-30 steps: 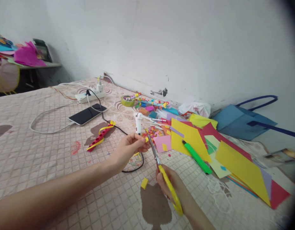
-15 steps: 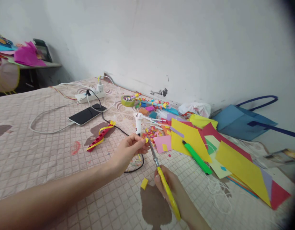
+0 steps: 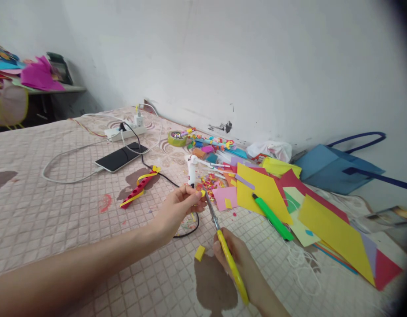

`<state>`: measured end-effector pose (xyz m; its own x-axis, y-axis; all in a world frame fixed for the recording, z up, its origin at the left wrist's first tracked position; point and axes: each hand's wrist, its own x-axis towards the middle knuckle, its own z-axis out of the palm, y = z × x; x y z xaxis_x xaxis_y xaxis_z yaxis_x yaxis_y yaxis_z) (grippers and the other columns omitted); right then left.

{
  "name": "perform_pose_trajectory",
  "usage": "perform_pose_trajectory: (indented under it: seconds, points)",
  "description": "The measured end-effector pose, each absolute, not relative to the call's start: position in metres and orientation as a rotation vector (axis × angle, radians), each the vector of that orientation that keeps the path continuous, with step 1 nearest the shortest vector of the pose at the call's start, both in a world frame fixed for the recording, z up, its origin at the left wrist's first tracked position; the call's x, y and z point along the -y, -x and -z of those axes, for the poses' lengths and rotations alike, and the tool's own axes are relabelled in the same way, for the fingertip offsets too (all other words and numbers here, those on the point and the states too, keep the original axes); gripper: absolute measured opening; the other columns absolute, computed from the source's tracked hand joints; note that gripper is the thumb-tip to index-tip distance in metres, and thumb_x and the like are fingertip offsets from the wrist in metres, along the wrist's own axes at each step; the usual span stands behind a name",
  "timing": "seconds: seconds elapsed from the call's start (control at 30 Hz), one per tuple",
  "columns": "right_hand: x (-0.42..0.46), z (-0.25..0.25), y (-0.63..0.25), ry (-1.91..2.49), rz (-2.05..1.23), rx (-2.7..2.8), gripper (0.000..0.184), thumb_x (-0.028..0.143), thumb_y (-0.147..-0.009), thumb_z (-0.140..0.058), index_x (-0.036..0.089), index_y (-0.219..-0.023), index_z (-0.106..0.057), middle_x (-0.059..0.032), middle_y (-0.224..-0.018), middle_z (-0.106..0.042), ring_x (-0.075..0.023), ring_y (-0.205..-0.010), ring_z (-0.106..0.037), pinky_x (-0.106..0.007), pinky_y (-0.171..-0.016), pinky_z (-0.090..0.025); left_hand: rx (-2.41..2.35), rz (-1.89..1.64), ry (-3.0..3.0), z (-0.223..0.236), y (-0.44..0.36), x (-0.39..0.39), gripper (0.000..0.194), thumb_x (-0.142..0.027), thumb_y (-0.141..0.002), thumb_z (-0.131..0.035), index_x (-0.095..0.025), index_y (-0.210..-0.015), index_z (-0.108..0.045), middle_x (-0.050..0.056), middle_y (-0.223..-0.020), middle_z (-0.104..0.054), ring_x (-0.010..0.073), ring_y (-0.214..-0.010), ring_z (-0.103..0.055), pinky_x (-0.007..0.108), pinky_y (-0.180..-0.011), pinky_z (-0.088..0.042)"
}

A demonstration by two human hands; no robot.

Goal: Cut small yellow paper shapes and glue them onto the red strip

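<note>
Near the middle, the left hand (image 3: 177, 206) pinches 1 yellow scrap (image 3: 202, 193) beside scissors (image 3: 231, 264) clasped in the right hand (image 3: 243, 259); left, 1 red stick (image 3: 138, 189) already wears yellow ribbon (image 3: 132, 200)

Bare left hand (image 3: 175, 207), bare left forearm (image 3: 91, 259), bare right hand (image 3: 238, 255)

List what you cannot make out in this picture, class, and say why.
All in the head view:
- The full shape of the yellow scrap: partly hidden by the left hand.
- The grip on the scissors: partly hidden by the right hand.
- The rest of the craft pile: cut off by the left edge.
- Individual colourful bits: too small.
</note>
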<state>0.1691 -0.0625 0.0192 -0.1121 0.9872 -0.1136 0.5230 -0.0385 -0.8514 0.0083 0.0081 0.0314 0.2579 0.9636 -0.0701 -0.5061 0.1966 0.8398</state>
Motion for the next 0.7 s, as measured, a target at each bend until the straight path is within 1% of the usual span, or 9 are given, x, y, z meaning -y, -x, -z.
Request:
perform_pose_trajectory:
  seconds: [0.2, 0.33, 0.47, 0.7]
  points:
    - [0.062, -0.024, -0.167, 1.631, -1.161, 1.614, 0.035, 0.053, -0.076, -0.05, 0.021, -0.065, -0.039, 0.0055, -0.056, -0.036, -0.0102, -0.049, -0.035, -0.021, -0.044, -0.029, -0.724, -1.164, -0.8, -0.034, -0.009, -0.007, 0.017, -0.03, -0.075, -0.066, -0.015, -0.071, -0.057, 0.002, -0.072, -0.064, 0.0113, -0.068, -0.059, 0.025, -0.067, -0.047]
    - [0.062, -0.025, -0.167, 1.621, -1.16, 1.628, 0.034, 0.052, -0.076, -0.051, 0.02, -0.066, -0.041, 0.0048, -0.057, -0.038, -0.0103, -0.052, -0.036, -0.021, -0.046, -0.031, -0.721, -1.164, -0.804, -0.033, -0.009, -0.007, 0.017, -0.03, -0.076, -0.065, -0.015, -0.072, -0.057, 0.002, -0.073, -0.063, 0.011, -0.069, -0.059, 0.024, -0.068, -0.048]
    - [0.063, -0.026, -0.167, 1.617, -1.226, 1.569, 0.037, 0.055, -0.075, -0.051, 0.02, -0.066, -0.039, 0.0058, -0.055, -0.035, -0.0087, -0.048, -0.033, -0.019, -0.04, -0.028, -0.721, -1.169, -0.794, -0.032, -0.008, -0.007, 0.018, -0.03, -0.076, -0.065, -0.015, -0.072, -0.056, 0.001, -0.074, -0.063, 0.0111, -0.071, -0.059, 0.024, -0.068, -0.048]
    - [0.062, -0.015, -0.169, 1.568, -1.188, 1.604, 0.041, 0.06, -0.075, -0.05, 0.021, -0.066, -0.04, 0.0066, -0.052, -0.035, -0.0073, -0.042, -0.031, -0.018, -0.036, -0.025, -0.703, -1.158, -0.788, -0.03, -0.011, -0.005, 0.018, -0.032, -0.075, -0.066, -0.016, -0.073, -0.057, 0.002, -0.077, -0.065, 0.0126, -0.073, -0.06, 0.026, -0.071, -0.048]
